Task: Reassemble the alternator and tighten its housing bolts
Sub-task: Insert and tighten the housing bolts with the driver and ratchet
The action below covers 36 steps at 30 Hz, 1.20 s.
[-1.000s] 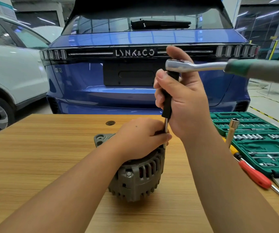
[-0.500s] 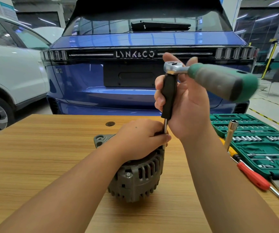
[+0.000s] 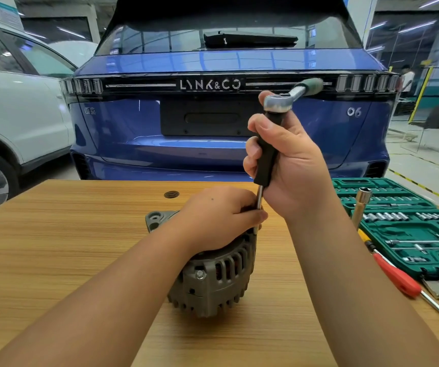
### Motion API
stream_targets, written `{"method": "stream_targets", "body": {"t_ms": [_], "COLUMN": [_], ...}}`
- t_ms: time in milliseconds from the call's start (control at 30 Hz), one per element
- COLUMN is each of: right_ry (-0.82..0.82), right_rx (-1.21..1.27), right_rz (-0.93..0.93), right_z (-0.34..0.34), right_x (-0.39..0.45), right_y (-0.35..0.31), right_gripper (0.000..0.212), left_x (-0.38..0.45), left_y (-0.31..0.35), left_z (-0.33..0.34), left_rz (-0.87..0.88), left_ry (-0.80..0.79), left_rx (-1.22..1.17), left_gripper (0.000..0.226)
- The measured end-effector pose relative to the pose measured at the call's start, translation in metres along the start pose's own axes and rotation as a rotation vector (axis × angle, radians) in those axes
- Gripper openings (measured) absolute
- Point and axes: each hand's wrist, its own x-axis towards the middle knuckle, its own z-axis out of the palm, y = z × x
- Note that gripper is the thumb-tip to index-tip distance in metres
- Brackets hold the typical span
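A grey alternator (image 3: 213,279) stands on the wooden table (image 3: 54,247). My left hand (image 3: 218,215) rests on its top, with the fingers curled round the thin steel shaft (image 3: 259,200) of an extension bar. My right hand (image 3: 289,165) grips the bar's black handle (image 3: 267,154), held upright over the alternator's right edge. A ratchet head (image 3: 278,102) sits on top of the bar, and its green handle (image 3: 312,86) points away to the right rear. One housing bolt (image 3: 200,274) shows on the near side.
An open green socket set case (image 3: 409,229) lies at the right, with a loose socket tool (image 3: 361,205) standing by it. A red-handled screwdriver (image 3: 398,279) lies in front of the case. A blue car rear (image 3: 213,115) stands just behind the table, a white car at the left.
The ratchet's green handle has swung from pointing right, round toward me, and then away to the right rear. Both hands and the alternator stay where they were.
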Motion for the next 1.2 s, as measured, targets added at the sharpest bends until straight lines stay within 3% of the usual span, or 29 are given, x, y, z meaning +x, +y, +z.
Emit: {"method": "stream_targets", "body": {"t_ms": [233, 500, 667, 800, 900, 1033, 1100, 1200], "right_ry": [-0.01, -0.147, -0.067, 0.139, 0.283, 0.082, 0.007, 0.039], "right_rx": [-0.216, 0.048, 0.025, -0.126, -0.254, -0.026, -0.047, -0.246], "right_rz": [-0.224, -0.076, -0.004, -0.075, -0.118, 0.023, -0.04, -0.22], "right_z": [0.006, 0.001, 0.002, 0.009, 0.007, -0.002, -0.002, 0.009], "right_x": [0.0, 0.0, 0.0, -0.001, 0.002, 0.002, 0.0, -0.001], "right_y": [0.005, 0.002, 0.0, 0.0, -0.004, -0.011, -0.008, 0.003], "right_gripper": [0.04, 0.046, 0.054, 0.028, 0.023, 0.024, 0.031, 0.036], "left_x": [0.0, -0.001, -0.001, 0.0, 0.0, 0.0, 0.0, -0.001], "left_y": [0.001, 0.002, 0.001, -0.001, -0.002, -0.001, -0.001, 0.001], "left_z": [-0.001, -0.001, 0.0, 0.002, 0.003, 0.001, 0.0, -0.001], "left_rz": [-0.005, -0.01, -0.011, 0.002, 0.012, 0.01, 0.003, -0.006], "left_ry": [-0.006, -0.003, -0.006, 0.008, 0.016, 0.019, 0.009, -0.007], "left_rx": [0.009, 0.001, 0.013, 0.038, 0.042, 0.028, 0.013, -0.012], "left_gripper": [0.028, 0.024, 0.025, 0.025, 0.025, 0.024, 0.023, 0.024]}}
